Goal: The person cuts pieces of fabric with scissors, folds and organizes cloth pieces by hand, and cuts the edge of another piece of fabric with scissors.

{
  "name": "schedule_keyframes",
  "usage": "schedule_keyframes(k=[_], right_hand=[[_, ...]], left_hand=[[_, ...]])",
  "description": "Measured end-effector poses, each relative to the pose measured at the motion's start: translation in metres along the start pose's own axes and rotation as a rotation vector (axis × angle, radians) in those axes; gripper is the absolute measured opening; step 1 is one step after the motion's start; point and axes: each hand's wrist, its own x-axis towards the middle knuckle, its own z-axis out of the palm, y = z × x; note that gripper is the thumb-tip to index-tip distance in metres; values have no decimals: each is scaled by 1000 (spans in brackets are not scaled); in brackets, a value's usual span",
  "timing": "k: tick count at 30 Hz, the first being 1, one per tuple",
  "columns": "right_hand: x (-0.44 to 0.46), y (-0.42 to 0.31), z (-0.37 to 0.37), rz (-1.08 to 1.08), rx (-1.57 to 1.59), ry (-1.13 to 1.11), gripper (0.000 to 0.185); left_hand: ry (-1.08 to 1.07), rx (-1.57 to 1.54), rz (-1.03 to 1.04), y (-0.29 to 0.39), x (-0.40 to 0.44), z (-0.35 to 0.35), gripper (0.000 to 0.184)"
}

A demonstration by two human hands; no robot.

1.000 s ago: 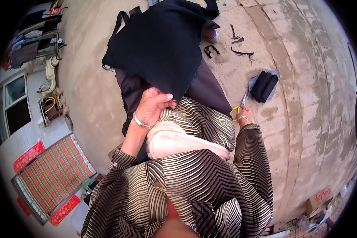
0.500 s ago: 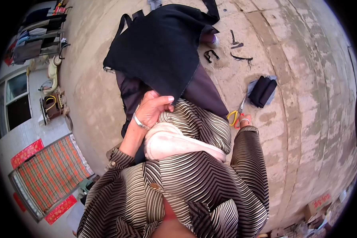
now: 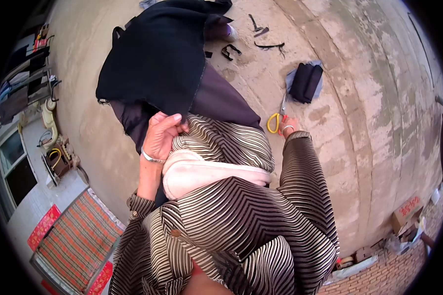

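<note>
A large black cloth (image 3: 152, 59) with frayed cut edges lies over my lap and legs. My left hand (image 3: 158, 137) pinches its near corner between thumb and fingers. Out to the right, my right hand (image 3: 290, 125) has its fingers closed at the red handle of a pair of scissors (image 3: 272, 122). The other handle loop is yellow, and the blades point away toward a folded black cloth bundle (image 3: 306, 83) resting on a grey piece on the ground. My right fingers are partly hidden.
Black cut strips (image 3: 269, 46) and a small black looped scrap (image 3: 230, 51) are scattered on the concrete ground (image 3: 339, 147). A cardboard box (image 3: 407, 211) stands at lower right. At left are a plaid curtain (image 3: 79, 236) and a clothes rack (image 3: 27, 81).
The view has shifted, so most things sit further left and higher. My left hand still pinches the black cloth; my right hand stays at the scissors.
</note>
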Motion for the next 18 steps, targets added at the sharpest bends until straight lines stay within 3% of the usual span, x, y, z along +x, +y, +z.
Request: schedule_keyframes(k=[2,4,7,12,15,18], right_hand=[[-4,-4,-7,59,103,-20,35],[-24,-10,-30,220,438,-43,38],[-27,-19,-33,262,512,55,40],[-35,-29,-42,307,492,56,40],[-14,-26,-7,330,511,198,39],[6,-15,17,275,297,144,33]], left_hand=[[-21,18,12,0,2,-5,3],[-10,17,22,2,1,3,4],[4,25,29,3,2,5,4],[4,23,22,1,1,0,7],[-11,47,21,3,0,5,7],[7,23,18,3,1,6,7]])
